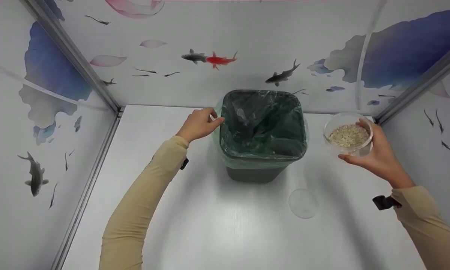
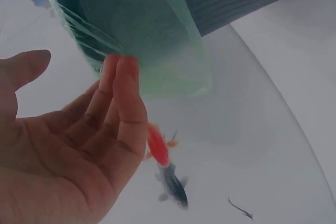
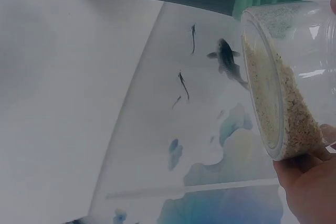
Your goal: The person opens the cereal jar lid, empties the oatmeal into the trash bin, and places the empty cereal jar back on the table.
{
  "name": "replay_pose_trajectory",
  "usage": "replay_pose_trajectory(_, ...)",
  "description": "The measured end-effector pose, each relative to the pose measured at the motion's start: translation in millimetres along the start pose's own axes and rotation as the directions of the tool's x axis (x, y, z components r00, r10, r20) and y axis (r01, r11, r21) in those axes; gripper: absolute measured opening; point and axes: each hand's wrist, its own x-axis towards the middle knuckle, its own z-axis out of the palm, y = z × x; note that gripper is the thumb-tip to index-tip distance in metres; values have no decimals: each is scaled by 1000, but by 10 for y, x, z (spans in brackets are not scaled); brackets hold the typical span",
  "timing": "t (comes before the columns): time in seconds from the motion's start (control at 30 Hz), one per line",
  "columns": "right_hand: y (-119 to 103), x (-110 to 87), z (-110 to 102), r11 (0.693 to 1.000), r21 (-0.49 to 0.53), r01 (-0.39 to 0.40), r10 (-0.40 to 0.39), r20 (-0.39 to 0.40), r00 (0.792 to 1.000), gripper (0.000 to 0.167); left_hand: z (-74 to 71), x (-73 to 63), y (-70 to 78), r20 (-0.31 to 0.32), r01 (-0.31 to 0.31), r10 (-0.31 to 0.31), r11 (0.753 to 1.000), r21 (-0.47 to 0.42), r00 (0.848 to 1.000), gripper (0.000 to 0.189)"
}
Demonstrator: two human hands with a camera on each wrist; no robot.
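Note:
A clear round jar (image 1: 337,122) partly filled with beige, oat-like flakes (image 1: 349,136) is gripped by my right hand (image 1: 380,155) above the table, right of the bin. Thumb and fingers curve round its sides; its mouth is uncovered. The right wrist view shows the flakes (image 3: 299,121) lying along one side and the base of the jar. My left hand (image 1: 200,123) is at the left rim of a dark bin (image 1: 253,174) lined with a green plastic bag (image 1: 262,161). In the left wrist view, its fingertips (image 2: 127,66) meet the bag's overhang, thumb apart.
A round translucent lid (image 1: 303,203) lies flat on the white table (image 1: 232,228), in front and right of the bin. Behind the bin stands a panel (image 1: 247,30) printed with fish and petals. Side panels with metal frame bars (image 1: 86,187) flank the table.

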Motion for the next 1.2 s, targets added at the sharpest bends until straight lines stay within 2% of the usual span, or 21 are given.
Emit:
replay_pose_trajectory(0.1, -125, 142, -64, 998, -30, 56, -56, 1, 998, 103, 17, 86, 79, -13, 41, -41, 996, 76, 999, 45)
replay_pose_trajectory(0.23, -291, 321, -131, 991, -76, 111, -109, 23, 994, 107, 57, 166, 118, -24, 63, -60, 988, 143, 998, 37)
replay_pose_trajectory(0.33, -408, 429, -179, 987, -102, 124, -120, 53, 991, 108, 102, 206, 118, -21, 66, -64, 988, 143, 998, 33)
replay_pose_trajectory(0.57, -603, 621, -245, 981, -129, 147, -135, 97, 986, 110, 159, 265, 139, 22, 109, -112, 989, 98, 993, 54)
replay_pose_trajectory(0.7, -708, 740, -259, 967, -182, 176, -154, 132, 979, 110, 167, 276, 152, 25, 89, -92, 990, 108, 995, 49)
replay_pose_trajectory(0.8, -795, 848, -263, 947, -249, 202, -164, 165, 973, 111, 187, 281, 150, 17, 78, -80, 992, 95, 997, 47)
replay_pose_trajectory(0.97, -904, 1006, -225, 909, -326, 258, -190, 227, 955, 114, 218, 293, 142, 37, 100, -102, 994, 35, 994, 48)
replay_pose_trajectory(1.2, -930, 1158, -101, 835, -373, 405, -301, 307, 903, 114, 255, 316, 144, 89, 116, -115, 993, -14, 989, 43)
